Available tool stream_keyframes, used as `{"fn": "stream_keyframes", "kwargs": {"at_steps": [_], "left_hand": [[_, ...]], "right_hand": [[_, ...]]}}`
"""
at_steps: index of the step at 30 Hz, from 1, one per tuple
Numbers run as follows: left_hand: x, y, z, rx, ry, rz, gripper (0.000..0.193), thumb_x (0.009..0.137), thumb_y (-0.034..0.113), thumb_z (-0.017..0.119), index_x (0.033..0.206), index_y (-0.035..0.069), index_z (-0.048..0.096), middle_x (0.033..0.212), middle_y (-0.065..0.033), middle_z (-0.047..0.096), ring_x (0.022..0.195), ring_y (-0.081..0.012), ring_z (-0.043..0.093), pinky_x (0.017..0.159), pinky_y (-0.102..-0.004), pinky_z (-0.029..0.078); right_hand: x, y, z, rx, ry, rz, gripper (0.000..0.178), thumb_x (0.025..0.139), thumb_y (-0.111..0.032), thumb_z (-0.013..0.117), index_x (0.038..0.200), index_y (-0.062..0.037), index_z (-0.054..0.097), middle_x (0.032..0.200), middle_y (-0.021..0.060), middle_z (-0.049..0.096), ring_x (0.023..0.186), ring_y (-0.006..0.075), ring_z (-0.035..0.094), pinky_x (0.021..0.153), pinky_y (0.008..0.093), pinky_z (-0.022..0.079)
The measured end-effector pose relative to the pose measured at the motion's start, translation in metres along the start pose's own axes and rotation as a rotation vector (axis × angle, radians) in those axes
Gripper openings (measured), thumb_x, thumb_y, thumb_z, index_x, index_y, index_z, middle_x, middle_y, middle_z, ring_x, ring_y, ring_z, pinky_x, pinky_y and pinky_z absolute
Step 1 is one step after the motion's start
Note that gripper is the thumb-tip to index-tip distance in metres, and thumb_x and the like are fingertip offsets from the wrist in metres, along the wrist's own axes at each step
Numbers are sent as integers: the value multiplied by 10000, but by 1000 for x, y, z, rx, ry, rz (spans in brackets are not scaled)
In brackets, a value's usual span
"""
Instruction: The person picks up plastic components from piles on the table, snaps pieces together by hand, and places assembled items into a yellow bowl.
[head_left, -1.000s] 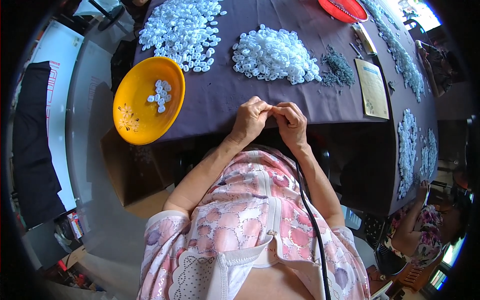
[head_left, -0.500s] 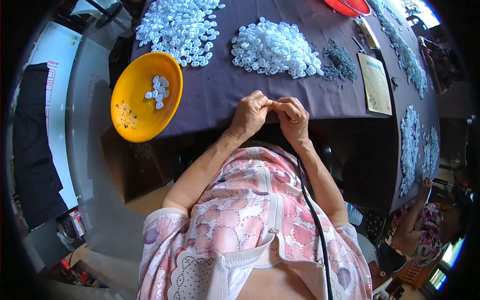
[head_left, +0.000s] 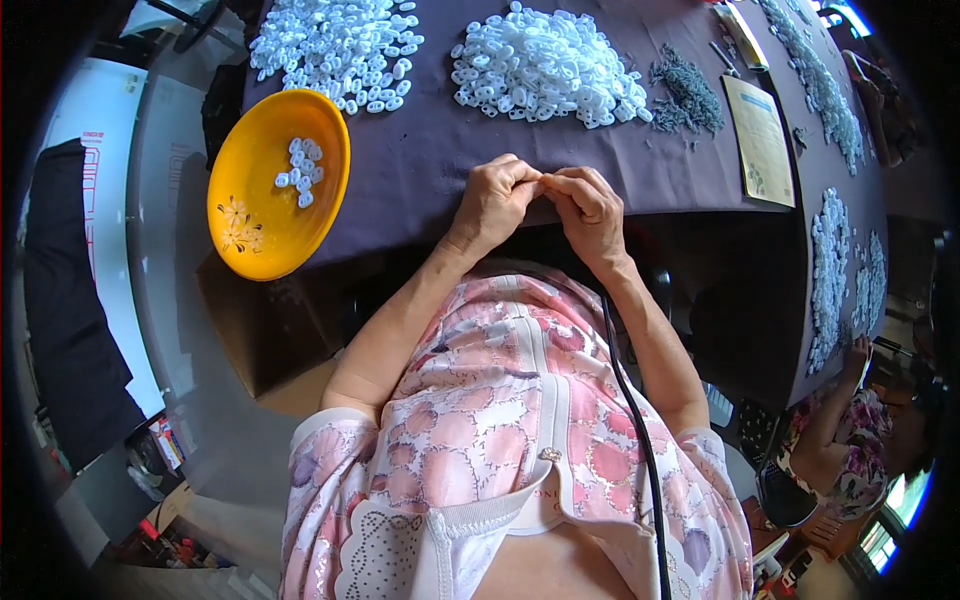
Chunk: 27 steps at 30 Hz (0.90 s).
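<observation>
- Left hand point(head_left: 492, 205), yours: fingertips pinched together, meeting the right's above the table's point(head_left: 400, 185) near edge.
- Right hand point(head_left: 588, 215), yours: fingertips likewise together; any piece between, cannot tell.
- White oval pieces point(head_left: 545, 70): heaped beyond your hands; several in yellow bowl point(head_left: 275, 225), near-left corner.
- Grey bits point(head_left: 688, 95): heaped beside, rightward.

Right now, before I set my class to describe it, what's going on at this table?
A person sits at a dark-covered table, left hand and right hand fingertip to fingertip at its near edge; anything between them is too small to tell. Beyond lie a middle pile of white pieces and a small grey heap. A yellow bowl on the left holds some white pieces.
</observation>
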<state>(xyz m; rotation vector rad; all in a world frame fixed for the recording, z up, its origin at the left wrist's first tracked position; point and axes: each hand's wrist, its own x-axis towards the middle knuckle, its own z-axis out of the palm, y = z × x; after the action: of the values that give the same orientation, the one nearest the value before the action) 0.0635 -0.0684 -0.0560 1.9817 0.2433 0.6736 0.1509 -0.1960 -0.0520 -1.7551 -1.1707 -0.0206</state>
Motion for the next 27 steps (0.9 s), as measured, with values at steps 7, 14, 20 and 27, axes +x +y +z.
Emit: {"fn": "stream_keyframes", "kwargs": {"at_steps": [7, 14, 20, 27], "left_hand": [[-3, 6, -3, -152, -33, -253, 107, 831, 71, 593, 746, 7, 608, 575, 31, 521, 448, -13, 419, 408, -194, 341], [-2, 6, -6, -224, -99, -368, 174, 878, 134, 541, 771, 9, 598, 580, 40, 506, 454, -13, 413, 410, -189, 329], [3, 12, -7, -238, -118, -408, 180, 860, 138, 554, 753, -1, 591, 567, 2, 520, 450, -43, 442, 412, -225, 352], [-1, 10, -6, -140, -119, -283, 96, 838, 109, 600, 805, 20, 615, 587, 34, 545, 456, -17, 430, 409, -191, 338]], "right_hand": [[-1, -8, 1, -15, -19, 50, 349, 649, -27, 691, 982, -47, 591, 881, 86, 602, 790, 265, 580, 683, 340, 470], [-2, -5, 1, -13, 21, 0, 335, 644, -35, 700, 964, -61, 606, 873, 82, 603, 779, 259, 581, 667, 331, 469], [-1, -4, 0, -22, 32, -4, 323, 642, -33, 696, 953, -60, 609, 852, 80, 604, 771, 261, 581, 660, 332, 468], [-2, -4, 1, 0, 43, -46, 269, 651, -20, 671, 912, -43, 607, 838, 91, 597, 769, 272, 580, 673, 348, 468]]}}
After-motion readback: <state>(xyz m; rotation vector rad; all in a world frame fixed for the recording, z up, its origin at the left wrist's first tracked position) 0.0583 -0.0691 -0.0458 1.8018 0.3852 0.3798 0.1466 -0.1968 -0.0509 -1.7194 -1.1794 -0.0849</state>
